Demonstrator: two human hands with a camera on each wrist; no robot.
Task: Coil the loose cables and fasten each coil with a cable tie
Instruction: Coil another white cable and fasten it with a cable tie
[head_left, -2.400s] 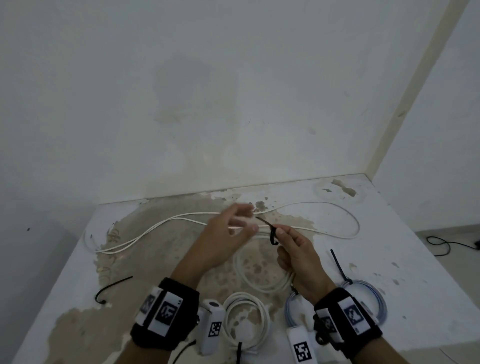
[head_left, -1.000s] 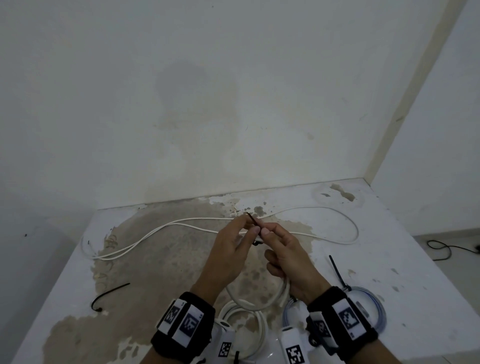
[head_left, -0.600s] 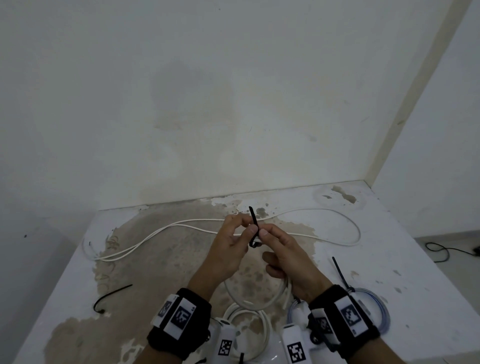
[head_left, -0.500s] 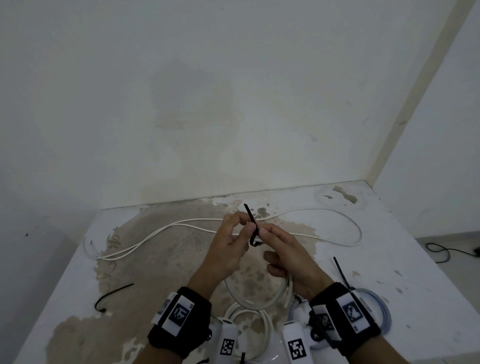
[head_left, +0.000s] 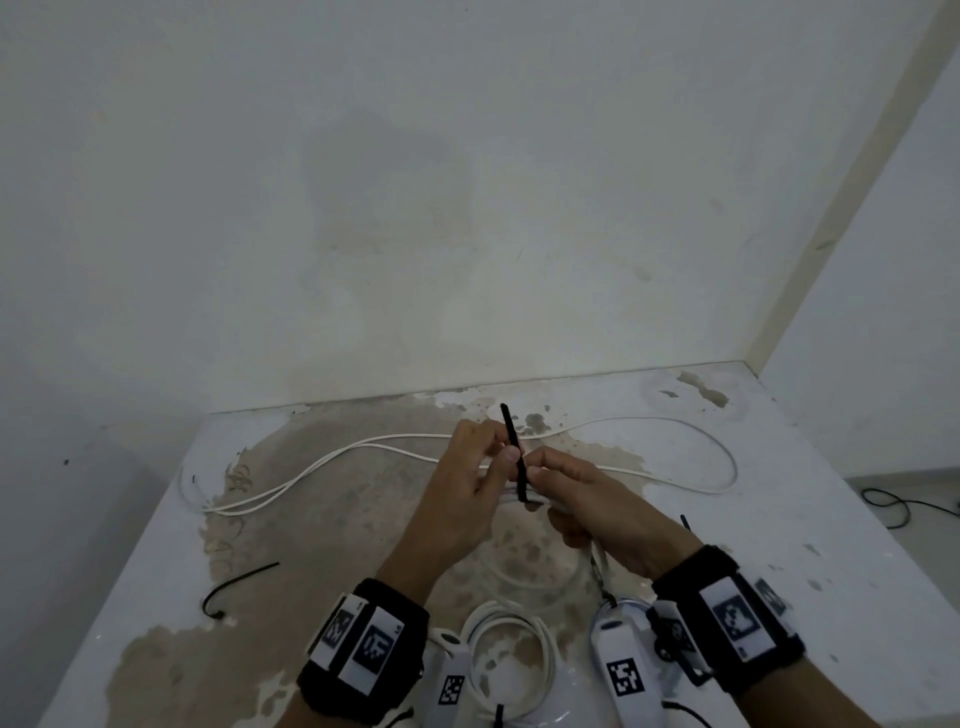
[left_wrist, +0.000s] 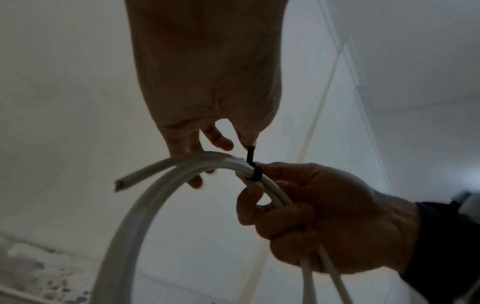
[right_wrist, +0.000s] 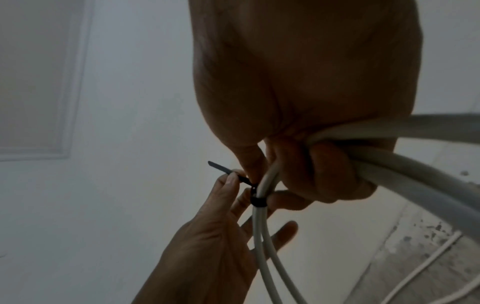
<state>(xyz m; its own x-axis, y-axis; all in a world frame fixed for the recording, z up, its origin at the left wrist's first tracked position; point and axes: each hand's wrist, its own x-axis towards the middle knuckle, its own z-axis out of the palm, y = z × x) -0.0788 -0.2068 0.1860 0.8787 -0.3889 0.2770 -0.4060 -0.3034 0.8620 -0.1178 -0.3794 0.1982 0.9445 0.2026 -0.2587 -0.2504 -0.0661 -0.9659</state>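
Right hand (head_left: 597, 499) clenches the white coil (left_wrist: 161, 185) above the table's (head_left: 779, 519) middle, bracing it so the left hand (head_left: 467, 488) can pinch the black cable tie's (head_left: 514, 452) tail (already looped round the strands), likely cinching it.
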